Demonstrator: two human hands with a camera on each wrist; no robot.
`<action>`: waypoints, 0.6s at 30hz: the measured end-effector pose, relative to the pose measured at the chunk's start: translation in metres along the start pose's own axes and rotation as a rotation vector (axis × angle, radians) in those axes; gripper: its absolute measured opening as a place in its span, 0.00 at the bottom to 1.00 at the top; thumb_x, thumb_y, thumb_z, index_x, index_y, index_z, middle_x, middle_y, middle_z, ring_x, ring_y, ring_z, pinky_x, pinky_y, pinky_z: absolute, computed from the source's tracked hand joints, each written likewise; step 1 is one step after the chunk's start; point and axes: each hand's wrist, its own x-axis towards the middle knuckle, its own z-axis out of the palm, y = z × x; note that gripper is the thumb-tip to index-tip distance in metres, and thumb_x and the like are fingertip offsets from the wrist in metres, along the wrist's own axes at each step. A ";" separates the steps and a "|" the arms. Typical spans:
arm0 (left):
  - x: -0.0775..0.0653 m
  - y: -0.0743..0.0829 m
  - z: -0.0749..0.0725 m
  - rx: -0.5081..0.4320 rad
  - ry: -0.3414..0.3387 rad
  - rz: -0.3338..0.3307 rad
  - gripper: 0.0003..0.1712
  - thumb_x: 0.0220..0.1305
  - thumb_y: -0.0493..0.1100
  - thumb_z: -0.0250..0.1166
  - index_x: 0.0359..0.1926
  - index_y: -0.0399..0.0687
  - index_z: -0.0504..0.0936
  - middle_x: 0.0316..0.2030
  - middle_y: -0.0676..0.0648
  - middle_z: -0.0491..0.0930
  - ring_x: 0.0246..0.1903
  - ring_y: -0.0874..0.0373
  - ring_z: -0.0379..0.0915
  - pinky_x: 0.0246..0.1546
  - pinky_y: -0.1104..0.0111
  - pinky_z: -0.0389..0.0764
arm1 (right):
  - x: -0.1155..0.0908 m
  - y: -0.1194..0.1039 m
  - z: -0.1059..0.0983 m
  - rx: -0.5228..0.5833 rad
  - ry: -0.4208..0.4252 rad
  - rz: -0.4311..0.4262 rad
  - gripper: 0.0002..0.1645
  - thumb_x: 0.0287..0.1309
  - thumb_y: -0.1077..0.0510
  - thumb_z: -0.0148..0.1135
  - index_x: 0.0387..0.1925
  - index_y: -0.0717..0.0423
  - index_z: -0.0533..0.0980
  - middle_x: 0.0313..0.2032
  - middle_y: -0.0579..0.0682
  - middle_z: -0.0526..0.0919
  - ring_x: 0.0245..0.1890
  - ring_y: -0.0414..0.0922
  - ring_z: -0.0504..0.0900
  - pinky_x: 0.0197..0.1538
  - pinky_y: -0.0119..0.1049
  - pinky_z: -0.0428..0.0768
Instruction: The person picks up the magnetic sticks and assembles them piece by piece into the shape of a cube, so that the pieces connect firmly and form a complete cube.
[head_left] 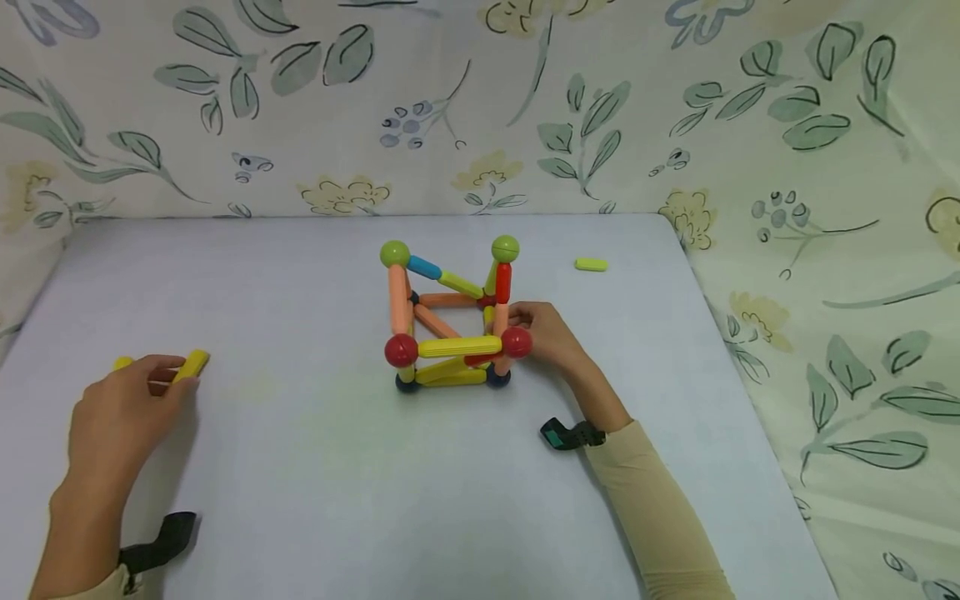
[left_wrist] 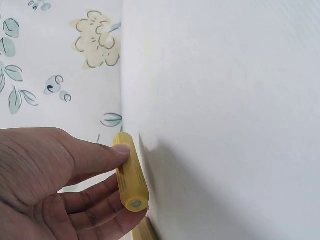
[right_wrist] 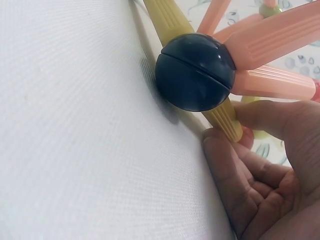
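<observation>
My left hand (head_left: 123, 417) pinches a yellow magnetic rod (left_wrist: 131, 172) between thumb and fingers, over the left part of the table. A second yellow rod (head_left: 122, 362) shows just past that hand, partly hidden by it. At the middle stands a box-like frame of magnetic rods and balls, with red balls (head_left: 401, 351), green balls (head_left: 394, 254) and dark blue balls (right_wrist: 195, 72). On its right side my right hand (head_left: 551, 333) pinches a low yellow rod (right_wrist: 226, 122), which meets a dark blue ball. The right fingertips are partly hidden behind the frame in the head view.
A loose yellow-green rod (head_left: 591, 264) lies on the white table (head_left: 315, 483) behind the right hand. Floral cloth (head_left: 435, 108) hangs behind the table and covers the right side. Each wrist wears a black strapped camera (head_left: 573, 435).
</observation>
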 end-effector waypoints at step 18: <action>0.024 0.112 -0.014 -0.246 0.064 0.475 0.21 0.73 0.40 0.68 0.64 0.42 0.82 0.55 0.38 0.85 0.49 0.44 0.81 0.43 0.93 0.64 | -0.001 0.001 -0.002 0.001 -0.020 -0.025 0.31 0.57 0.53 0.78 0.57 0.67 0.80 0.46 0.59 0.88 0.43 0.51 0.84 0.47 0.37 0.84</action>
